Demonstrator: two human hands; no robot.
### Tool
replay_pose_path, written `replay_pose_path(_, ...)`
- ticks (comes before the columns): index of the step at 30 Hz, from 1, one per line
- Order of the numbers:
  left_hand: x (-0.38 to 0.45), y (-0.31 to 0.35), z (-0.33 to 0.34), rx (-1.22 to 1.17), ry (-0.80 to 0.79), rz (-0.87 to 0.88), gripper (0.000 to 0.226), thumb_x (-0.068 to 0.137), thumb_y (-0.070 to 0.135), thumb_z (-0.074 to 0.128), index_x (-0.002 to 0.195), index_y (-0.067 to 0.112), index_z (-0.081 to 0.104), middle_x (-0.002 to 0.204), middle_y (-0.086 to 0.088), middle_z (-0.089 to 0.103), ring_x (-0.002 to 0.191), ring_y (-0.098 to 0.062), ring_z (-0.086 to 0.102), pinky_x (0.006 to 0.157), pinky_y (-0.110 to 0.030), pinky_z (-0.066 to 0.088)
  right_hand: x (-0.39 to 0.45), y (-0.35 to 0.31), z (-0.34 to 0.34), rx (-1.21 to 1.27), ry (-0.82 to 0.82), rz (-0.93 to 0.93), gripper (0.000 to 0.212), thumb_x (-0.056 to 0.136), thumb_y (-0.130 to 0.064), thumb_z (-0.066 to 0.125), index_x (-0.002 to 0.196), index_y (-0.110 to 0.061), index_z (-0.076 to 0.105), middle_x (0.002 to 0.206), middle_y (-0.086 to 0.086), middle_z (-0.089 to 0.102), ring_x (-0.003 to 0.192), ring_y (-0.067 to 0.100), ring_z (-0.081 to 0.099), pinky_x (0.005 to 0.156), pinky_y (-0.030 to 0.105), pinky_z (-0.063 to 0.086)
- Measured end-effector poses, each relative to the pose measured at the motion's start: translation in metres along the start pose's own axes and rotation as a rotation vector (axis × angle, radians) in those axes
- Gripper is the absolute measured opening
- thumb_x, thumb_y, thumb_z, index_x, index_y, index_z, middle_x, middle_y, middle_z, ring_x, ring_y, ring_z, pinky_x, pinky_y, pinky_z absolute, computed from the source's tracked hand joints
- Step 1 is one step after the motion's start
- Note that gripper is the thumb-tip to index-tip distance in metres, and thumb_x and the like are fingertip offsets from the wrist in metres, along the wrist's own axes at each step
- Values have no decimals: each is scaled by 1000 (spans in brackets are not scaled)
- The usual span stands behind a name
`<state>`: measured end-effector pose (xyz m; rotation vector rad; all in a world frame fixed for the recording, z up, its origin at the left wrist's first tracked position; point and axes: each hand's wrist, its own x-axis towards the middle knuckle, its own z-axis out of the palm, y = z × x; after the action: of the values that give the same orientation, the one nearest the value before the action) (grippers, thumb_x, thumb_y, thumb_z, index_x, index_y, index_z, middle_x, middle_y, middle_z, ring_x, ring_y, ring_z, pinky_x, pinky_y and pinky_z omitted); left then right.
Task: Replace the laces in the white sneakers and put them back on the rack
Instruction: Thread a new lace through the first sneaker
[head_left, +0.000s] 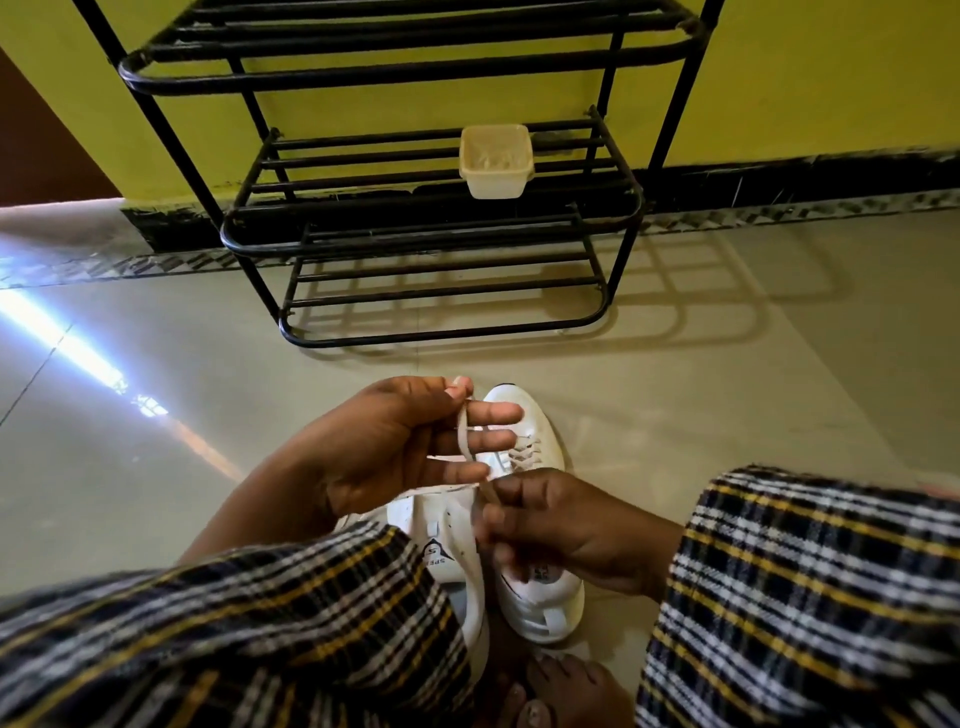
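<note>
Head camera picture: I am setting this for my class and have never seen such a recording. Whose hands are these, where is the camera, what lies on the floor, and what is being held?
No machine here: a person is working with bare hands. The single picture comes from a wide-angle camera worn on their head, looking forward and down, so the checked sleeves at the bottom edges are their own.

On the tiled floor lie two white sneakers, side by side, toes towards a black metal shoe rack against the yellow wall. One rack shelf carries a small cream plastic tub.

The left hand pinches a white lace at thumb and fingertip, its other fingers stretched out. The right hand grips the same lace lower down, just above the shoes. The right-hand sneaker already shows crossed lacing.
</note>
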<state>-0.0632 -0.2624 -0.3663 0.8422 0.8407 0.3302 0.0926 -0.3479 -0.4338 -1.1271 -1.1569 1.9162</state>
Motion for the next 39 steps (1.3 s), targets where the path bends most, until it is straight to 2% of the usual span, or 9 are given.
replay_pose_path(6, 19, -16, -36, 594, 601, 151, 16, 100, 20, 44, 98, 8, 56, 73, -6, 70, 62, -18, 66, 61, -32, 54, -16, -10, -43, -114, 472, 60, 20, 88, -26, 56, 82, -10, 66, 51, -9, 49, 50, 8, 41, 50, 18, 35)
replay_pose_path(14, 31, -38, -83, 1022, 860, 59, 13, 93, 12, 47, 90, 16, 59, 71, -2, 70, 67, -20, 67, 71, -41, 58, -25, -5, -80, -560, 684, 135, 18, 88, -16, 63, 72, -19, 71, 56, -2, 55, 53, 8, 45, 55, 20, 36)
replay_pose_path(17, 34, -42, -85, 999, 843, 38, 13, 95, 18, 48, 100, 16, 59, 76, 0, 72, 76, -20, 68, 74, -40, 57, -26, -3, -82, -570, 682, 148, 16, 90, -11, 61, 78, -16, 71, 58, -3, 60, 44, -3, 48, 53, 13, 36)
replay_pose_path(19, 35, -46, -78, 1125, 834, 69, 23, 95, 22, 51, 116, 15, 56, 103, -4, 70, 98, -24, 63, 87, -38, 50, -23, -3, -78, -537, 683, 147, 15, 92, -6, 56, 88, -12, 70, 65, -1, 65, 47, -1, 51, 55, 16, 37)
replay_pose_path(22, 35, -51, -55, 1263, 726, 312, 37, 94, 22, 54, 130, 21, 51, 131, 0, 54, 120, -20, 50, 101, -31, 36, -17, -5, -65, -496, 641, 103, 16, 91, -2, 56, 88, -12, 68, 71, 2, 71, 54, 8, 52, 51, 16, 38)
replay_pose_path(26, 45, -61, -17, 1157, 340, 469, 30, 92, 26, 58, 122, 29, 59, 122, 19, 59, 111, 5, 51, 95, -8, 31, -6, -10, -44, -433, 593, 32, 7, 88, -6, 63, 81, -7, 66, 70, 7, 71, 51, 9, 54, 46, 14, 40)
replay_pose_path(29, 51, -71, -5, 1074, 233, 471, 20, 91, 24, 60, 109, 24, 69, 102, 17, 69, 92, 15, 55, 79, 2, 33, 1, -8, -37, -445, 601, 6, 6, 87, -11, 65, 83, -6, 66, 66, 6, 68, 52, 11, 54, 48, 18, 41)
replay_pose_path(35, 56, -73, -11, 963, 365, 403, 6, 90, 24, 62, 89, 29, 66, 70, 13, 72, 61, 4, 62, 60, -8, 40, 5, 9, -43, -605, 677, 84, 16, 79, -26, 74, 76, -13, 64, 69, -1, 64, 61, 13, 57, 56, 22, 42)
replay_pose_path(39, 62, -79, -16, 1019, 430, 343, 7, 88, 27, 65, 85, 25, 70, 73, 16, 70, 69, 10, 61, 61, -2, 37, 9, 29, -47, -853, 615, 299, 30, 72, -42, 77, 84, -17, 65, 87, -2, 66, 82, 13, 60, 64, 21, 39)
